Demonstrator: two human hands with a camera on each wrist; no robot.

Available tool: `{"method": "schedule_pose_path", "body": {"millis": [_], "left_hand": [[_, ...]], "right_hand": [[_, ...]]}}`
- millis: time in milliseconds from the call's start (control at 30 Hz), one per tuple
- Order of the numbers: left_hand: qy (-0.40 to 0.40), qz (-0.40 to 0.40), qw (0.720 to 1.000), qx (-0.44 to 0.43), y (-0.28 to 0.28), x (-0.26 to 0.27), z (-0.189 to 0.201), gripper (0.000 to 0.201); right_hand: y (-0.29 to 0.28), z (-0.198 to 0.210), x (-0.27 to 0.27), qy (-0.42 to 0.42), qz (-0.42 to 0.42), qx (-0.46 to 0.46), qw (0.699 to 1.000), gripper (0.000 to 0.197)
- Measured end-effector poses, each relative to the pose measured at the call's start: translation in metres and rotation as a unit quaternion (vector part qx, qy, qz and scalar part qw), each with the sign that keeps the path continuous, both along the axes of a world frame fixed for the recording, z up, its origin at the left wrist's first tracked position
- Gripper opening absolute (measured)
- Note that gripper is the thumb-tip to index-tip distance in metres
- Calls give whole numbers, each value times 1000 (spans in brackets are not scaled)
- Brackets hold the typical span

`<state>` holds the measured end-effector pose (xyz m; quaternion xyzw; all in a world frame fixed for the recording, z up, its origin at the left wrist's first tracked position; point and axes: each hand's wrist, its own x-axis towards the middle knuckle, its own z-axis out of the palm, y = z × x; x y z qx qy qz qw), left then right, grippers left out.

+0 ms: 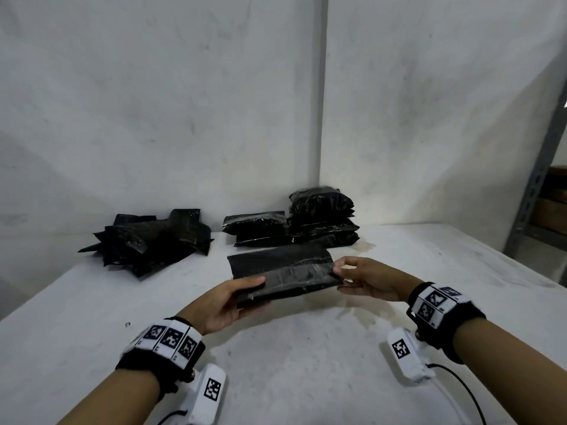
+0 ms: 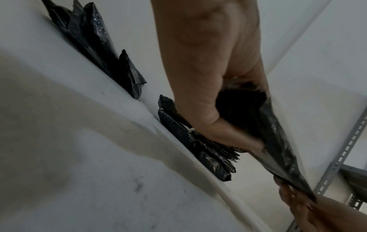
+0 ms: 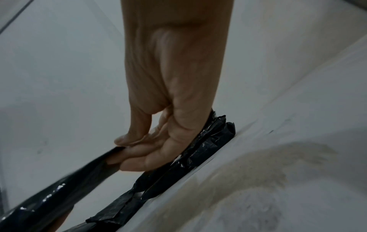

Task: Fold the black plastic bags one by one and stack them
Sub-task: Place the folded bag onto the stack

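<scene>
A black plastic bag (image 1: 285,273), partly folded into a long strip, hangs just above the white table (image 1: 306,348) between both hands. My left hand (image 1: 233,299) grips its left end, thumb on top, fingers underneath. My right hand (image 1: 352,273) pinches its right end between thumb and fingertips. The left wrist view shows the bag (image 2: 278,141) running from the left hand (image 2: 218,125) down to the right hand's fingers (image 2: 288,193). In the right wrist view the right hand (image 3: 123,150) pinches the bag's edge (image 3: 59,188).
A loose heap of black bags (image 1: 147,240) lies at the back left near the wall. Stacked packs of black bags (image 1: 306,222) stand at the back centre, also in the wrist views (image 2: 208,152) (image 3: 188,157). A grey metal shelf upright (image 1: 534,185) stands at the right.
</scene>
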<state>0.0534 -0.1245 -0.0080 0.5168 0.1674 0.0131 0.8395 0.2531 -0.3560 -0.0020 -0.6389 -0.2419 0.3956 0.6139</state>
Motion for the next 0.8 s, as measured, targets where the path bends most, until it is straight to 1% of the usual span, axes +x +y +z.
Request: {"method": "schedule_pose_path", "body": {"millis": [67, 133, 233, 300, 400, 467, 533, 600, 700, 767, 800], "left_hand": [[-5, 14, 1000, -10, 0, -1, 0, 30], [-8, 15, 1000, -22, 1, -1, -1, 34], [-18, 17, 999, -27, 3, 0, -2, 37], [-24, 17, 999, -23, 2, 1, -2, 33], [-29, 22, 999, -14, 0, 1, -2, 27], [-31, 28, 999, -10, 1, 1, -2, 28], [-32, 35, 999, -8, 2, 1, -3, 30], [-36, 40, 999, -9, 2, 2, -2, 29], [-43, 42, 998, -5, 1, 2, -2, 27], [-44, 44, 998, 0, 2, 3, -3, 30], [-43, 45, 998, -1, 2, 3, -3, 32]], "right_hand": [[2, -1, -2, 3, -10, 16, 1000, 0], [4, -3, -3, 6, -32, 26, 999, 11], [9, -8, -3, 4, -104, 49, 993, 34], [12, -12, -3, -49, -137, 51, 988, 37], [15, -14, -2, -175, -169, 5, 970, 31], [17, -15, -2, -209, -182, -1, 961, 26], [17, -15, -3, -218, -183, 7, 959, 22], [18, -16, -4, -214, -174, 8, 961, 25], [18, -16, -7, -183, -149, 11, 972, 22], [19, -15, -10, -162, -125, 13, 979, 17], [19, -13, -11, -148, -111, 16, 983, 17]]}}
